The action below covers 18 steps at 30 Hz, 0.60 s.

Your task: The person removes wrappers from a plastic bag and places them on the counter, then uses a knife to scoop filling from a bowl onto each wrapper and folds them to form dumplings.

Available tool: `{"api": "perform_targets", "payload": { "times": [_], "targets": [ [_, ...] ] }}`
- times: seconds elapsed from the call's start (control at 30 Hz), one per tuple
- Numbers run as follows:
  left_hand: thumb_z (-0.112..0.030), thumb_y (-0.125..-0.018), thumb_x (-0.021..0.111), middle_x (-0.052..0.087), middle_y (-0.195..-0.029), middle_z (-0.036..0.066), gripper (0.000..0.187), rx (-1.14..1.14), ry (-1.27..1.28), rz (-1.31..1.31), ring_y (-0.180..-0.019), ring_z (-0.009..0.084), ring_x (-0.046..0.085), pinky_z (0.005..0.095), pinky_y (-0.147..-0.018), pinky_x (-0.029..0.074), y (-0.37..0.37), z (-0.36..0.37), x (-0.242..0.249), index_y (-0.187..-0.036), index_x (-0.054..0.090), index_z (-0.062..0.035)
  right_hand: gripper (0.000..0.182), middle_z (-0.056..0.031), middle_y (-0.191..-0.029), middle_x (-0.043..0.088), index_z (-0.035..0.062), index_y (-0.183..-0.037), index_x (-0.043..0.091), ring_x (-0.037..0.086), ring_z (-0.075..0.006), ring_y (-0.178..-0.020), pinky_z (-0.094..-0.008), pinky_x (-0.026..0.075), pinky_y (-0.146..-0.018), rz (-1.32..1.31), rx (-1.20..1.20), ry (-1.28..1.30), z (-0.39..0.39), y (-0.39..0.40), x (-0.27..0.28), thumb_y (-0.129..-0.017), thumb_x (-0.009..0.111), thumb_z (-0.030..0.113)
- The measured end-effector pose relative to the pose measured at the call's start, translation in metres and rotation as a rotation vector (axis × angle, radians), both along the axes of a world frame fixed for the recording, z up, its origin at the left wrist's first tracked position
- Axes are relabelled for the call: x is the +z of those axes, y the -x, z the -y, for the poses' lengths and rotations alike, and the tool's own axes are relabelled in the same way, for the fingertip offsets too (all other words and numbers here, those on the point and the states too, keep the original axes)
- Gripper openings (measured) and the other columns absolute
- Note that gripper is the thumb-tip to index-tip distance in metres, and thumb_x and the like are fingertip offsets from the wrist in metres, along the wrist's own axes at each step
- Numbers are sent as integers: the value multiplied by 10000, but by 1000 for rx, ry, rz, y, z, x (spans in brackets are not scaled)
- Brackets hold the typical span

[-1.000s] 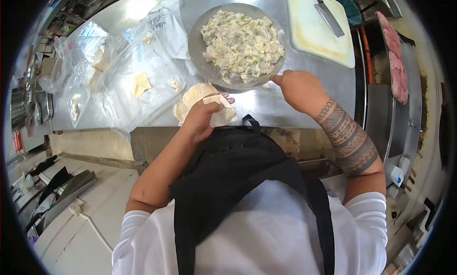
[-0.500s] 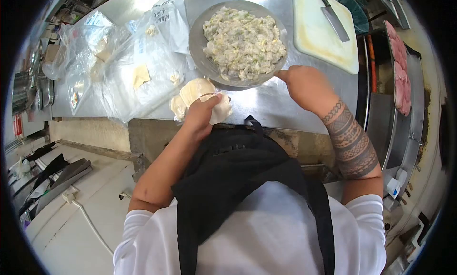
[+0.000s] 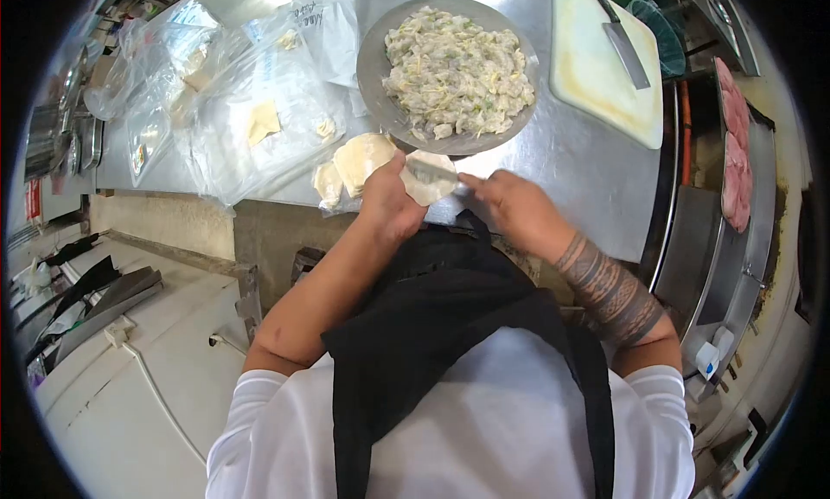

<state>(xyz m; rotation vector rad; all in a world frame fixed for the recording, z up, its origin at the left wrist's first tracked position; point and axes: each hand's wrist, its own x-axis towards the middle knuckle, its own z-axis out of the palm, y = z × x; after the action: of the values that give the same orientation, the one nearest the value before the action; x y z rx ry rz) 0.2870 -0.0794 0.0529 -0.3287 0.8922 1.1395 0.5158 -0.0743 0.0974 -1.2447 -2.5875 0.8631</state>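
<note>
My left hand (image 3: 389, 197) is closed on a thin, pale dumpling wrapper (image 3: 426, 191), held just in front of the bowl. Gripped in my right hand (image 3: 516, 207) is a small flat-bladed spreader (image 3: 437, 171), its blade lying over the wrapper. Whether filling sits under the blade is hard to make out. A pile of wrappers (image 3: 359, 162) lies on plastic beside my left hand. Beyond both hands stands a round metal bowl (image 3: 373, 77) holding a chopped, pale filling (image 3: 458, 71) with green and yellow bits.
Clear plastic bags (image 3: 225, 136) spread over the left of the steel table (image 3: 596, 188), with a loose wrapper piece (image 3: 263, 121) on them. At the right, a cleaver (image 3: 627, 54) rests on a white cutting board (image 3: 596, 93). Pink meat slabs (image 3: 733, 145) lie farther right.
My right hand has moved left from the bowl's rim, bringing the spreader onto the wrapper. The wrapper in my left hand is now held out flatter, farther right of the pile.
</note>
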Motion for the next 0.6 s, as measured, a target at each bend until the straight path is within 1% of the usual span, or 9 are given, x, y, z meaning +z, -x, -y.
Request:
{"api": "perform_targets", "payload": {
  "times": [0.07, 0.1, 0.2, 0.27, 0.4, 0.5, 0.6],
  "targets": [
    [-262, -1145, 340, 537, -1441, 217, 461, 35, 16, 20, -1346, 372, 542, 542, -1173, 428, 4, 4, 0, -1494, 364, 37, 448, -156, -892, 611, 150, -1376, 652, 646, -356, -844, -465, 538, -757, 44, -12, 21, 17, 7, 5, -942, 557, 91],
    [-260, -1145, 343, 540, -1428, 219, 455, 46, 11, -28, -1332, 374, 550, 541, -1161, 439, 6, 7, 0, -1486, 372, 38, 440, -149, -868, 610, 137, -1362, 660, 646, -346, -831, -460, 537, -743, 61, 17, -41, 19, 5, 9, -937, 557, 82],
    [-254, -1143, 355, 546, -1414, 217, 442, 65, -11, -157, -1311, 375, 564, 540, -1145, 455, 18, 9, -5, -1470, 397, 40, 422, -142, -844, 616, 123, -1339, 673, 651, -353, -789, -466, 545, -717, 149, -5, -73, -1, -3, 38, -934, 564, 83],
    [-248, -1140, 367, 548, -1435, 203, 440, 64, -35, -224, -1324, 368, 562, 542, -1159, 445, 28, 9, -11, -1469, 414, 40, 408, -147, -850, 638, 119, -1317, 688, 666, -355, -779, -465, 553, -700, 189, -44, -136, -15, 1, 39, -930, 564, 84],
    [-242, -1138, 377, 550, -1437, 201, 430, 27, -64, -215, -1323, 362, 565, 526, -1156, 453, 29, 1, -5, -1462, 425, 36, 383, -176, -880, 683, 112, -1282, 705, 703, -359, -811, -464, 570, -695, 235, -107, -190, -36, 14, 35, -931, 553, 84],
    [-246, -1138, 378, 544, -1442, 205, 436, 0, -79, -174, -1334, 361, 557, 521, -1160, 449, 21, -1, -2, -1469, 411, 35, 396, -195, -894, 694, 108, -1294, 698, 713, -369, -864, -483, 573, -726, 386, -75, -157, -49, 17, 38, -933, 540, 70],
    [-253, -1138, 379, 532, -1449, 211, 447, -19, -108, -94, -1344, 364, 545, 522, -1173, 434, 15, 1, -10, -1476, 388, 40, 409, -188, -874, 691, 112, -1316, 686, 708, -386, -864, -488, 570, -756, 354, -49, -66, -51, 8, 28, -942, 528, 72]
  ]
}}
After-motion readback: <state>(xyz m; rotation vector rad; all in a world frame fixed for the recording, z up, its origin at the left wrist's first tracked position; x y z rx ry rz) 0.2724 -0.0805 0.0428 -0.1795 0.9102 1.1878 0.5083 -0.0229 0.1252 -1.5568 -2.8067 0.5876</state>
